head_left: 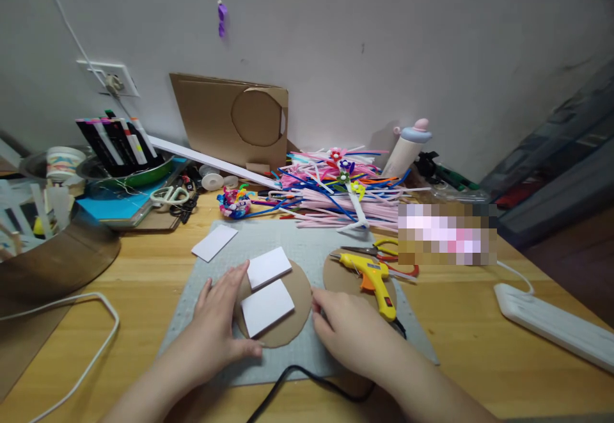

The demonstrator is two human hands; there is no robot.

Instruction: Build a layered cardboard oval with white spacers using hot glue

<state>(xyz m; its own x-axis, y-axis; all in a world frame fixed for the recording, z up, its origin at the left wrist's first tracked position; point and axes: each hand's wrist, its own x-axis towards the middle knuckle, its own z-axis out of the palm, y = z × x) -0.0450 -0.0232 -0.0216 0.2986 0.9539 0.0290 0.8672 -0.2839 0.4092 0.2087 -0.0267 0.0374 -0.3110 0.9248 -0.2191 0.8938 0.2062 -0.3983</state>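
Note:
A round cardboard disc (300, 288) lies on the grey cutting mat (192, 340). Two white rectangular pieces rest on it, an upper one (269, 267) and a lower one (267, 308). My left hand (221, 317) is at the disc's left side, thumb and fingers spread around its edge. At the right edge, my right hand (348, 327) has its thumb and index finger close together; whether they grip the rim is hard to tell. A yellow glue gun (371, 276) lies on a second cardboard disc (336, 276), beyond my right hand.
Scissors (371, 251) lie behind the glue gun. A third white piece (215, 242) is at the mat's upper left. Pipe cleaners (336, 205) are heaped behind the mat. A black cable (288, 372) crosses the front; a power strip (551, 324) sits right, a metal bowl (81, 250) left.

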